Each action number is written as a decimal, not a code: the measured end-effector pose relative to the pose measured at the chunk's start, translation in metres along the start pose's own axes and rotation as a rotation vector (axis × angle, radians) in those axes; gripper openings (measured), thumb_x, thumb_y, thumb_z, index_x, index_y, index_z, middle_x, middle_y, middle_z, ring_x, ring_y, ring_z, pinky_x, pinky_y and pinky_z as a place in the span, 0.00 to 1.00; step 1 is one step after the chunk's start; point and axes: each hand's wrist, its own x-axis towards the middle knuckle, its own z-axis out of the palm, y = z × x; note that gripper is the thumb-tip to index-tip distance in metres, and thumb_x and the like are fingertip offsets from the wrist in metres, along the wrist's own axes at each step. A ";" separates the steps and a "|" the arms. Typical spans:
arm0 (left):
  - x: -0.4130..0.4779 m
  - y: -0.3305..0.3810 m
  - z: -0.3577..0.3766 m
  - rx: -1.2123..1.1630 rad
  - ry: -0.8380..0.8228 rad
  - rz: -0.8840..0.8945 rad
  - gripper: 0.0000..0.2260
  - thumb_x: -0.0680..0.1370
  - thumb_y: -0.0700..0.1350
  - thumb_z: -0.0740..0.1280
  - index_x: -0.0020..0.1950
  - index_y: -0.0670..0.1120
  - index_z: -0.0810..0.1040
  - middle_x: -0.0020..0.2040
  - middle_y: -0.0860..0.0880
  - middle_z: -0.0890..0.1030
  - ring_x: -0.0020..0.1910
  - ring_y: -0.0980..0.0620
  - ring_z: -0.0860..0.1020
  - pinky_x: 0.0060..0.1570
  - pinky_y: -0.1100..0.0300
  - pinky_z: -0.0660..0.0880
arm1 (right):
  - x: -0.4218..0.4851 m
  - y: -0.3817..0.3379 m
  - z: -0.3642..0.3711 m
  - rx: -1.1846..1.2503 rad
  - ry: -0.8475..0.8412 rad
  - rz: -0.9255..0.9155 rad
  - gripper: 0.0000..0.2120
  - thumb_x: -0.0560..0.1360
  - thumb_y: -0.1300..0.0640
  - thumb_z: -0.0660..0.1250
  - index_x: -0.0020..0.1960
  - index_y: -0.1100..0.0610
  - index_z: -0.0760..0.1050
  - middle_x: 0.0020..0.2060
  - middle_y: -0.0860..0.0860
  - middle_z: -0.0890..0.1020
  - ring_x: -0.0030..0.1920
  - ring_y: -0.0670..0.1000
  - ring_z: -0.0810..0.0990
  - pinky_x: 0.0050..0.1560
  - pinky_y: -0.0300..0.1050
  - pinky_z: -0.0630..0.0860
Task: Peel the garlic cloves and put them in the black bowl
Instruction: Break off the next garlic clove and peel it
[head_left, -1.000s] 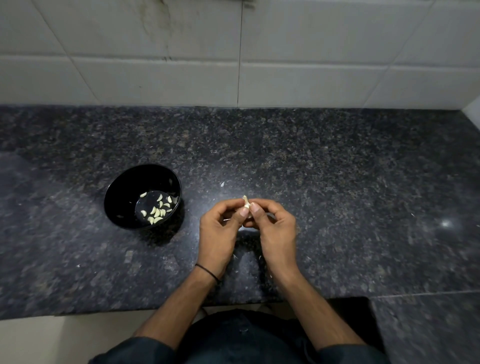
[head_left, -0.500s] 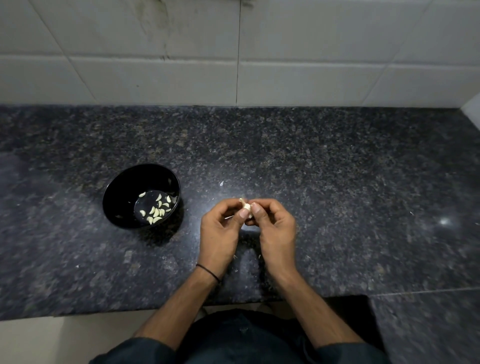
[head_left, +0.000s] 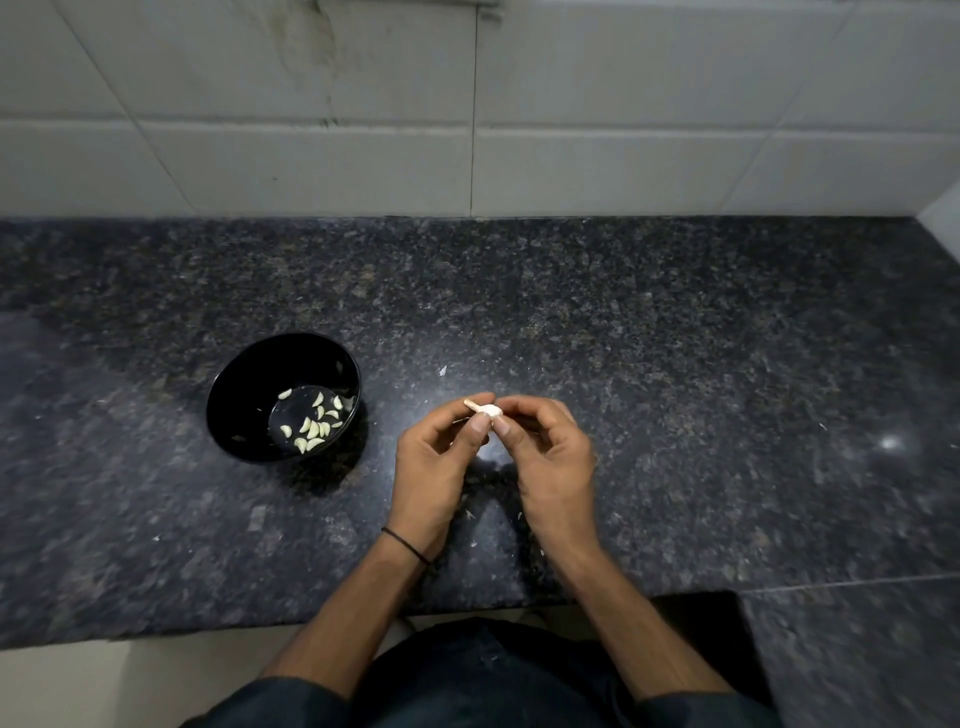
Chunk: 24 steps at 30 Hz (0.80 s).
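1. The black bowl (head_left: 244, 374) stands on the worktop (head_left: 675, 364), well to the left of both hands. Peeled cloves (head_left: 311, 428) lie on its floor. This position probably keeps each drop-off short.
2. The left hand (head_left: 435, 467) has its fingers curled. Its thumb and forefinger pinch the garlic clove (head_left: 489, 410), apparently to steady it.
3. The garlic clove is held above the worktop between the fingertips of both hands, to the right of the bowl. Its long axis runs nearly level, left to right. The narrow tan tip points left, toward the bowl side.
4. The right hand (head_left: 553, 467) is likewise curled and pinches the clove's rounded white end, probably to strip the skin. It cannot be determined whether any skin remains.
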 end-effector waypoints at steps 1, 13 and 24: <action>0.000 0.000 -0.001 0.001 -0.003 0.002 0.10 0.79 0.36 0.69 0.59 0.38 0.82 0.57 0.42 0.84 0.60 0.40 0.82 0.62 0.47 0.77 | 0.000 -0.001 0.000 -0.004 -0.012 -0.009 0.06 0.77 0.65 0.72 0.52 0.57 0.83 0.50 0.51 0.82 0.52 0.47 0.83 0.52 0.37 0.78; -0.001 0.005 -0.003 -0.087 -0.069 -0.006 0.16 0.79 0.41 0.65 0.65 0.37 0.79 0.61 0.41 0.83 0.62 0.42 0.80 0.64 0.51 0.76 | 0.002 0.004 -0.007 0.029 -0.046 -0.009 0.06 0.75 0.63 0.73 0.51 0.57 0.84 0.49 0.51 0.83 0.53 0.50 0.83 0.55 0.41 0.78; -0.004 0.004 -0.002 0.038 -0.088 0.063 0.13 0.79 0.39 0.69 0.63 0.41 0.81 0.59 0.43 0.83 0.61 0.46 0.81 0.63 0.55 0.75 | -0.001 -0.002 -0.009 -0.070 -0.034 -0.049 0.04 0.75 0.64 0.73 0.45 0.56 0.84 0.45 0.45 0.82 0.47 0.44 0.81 0.49 0.36 0.75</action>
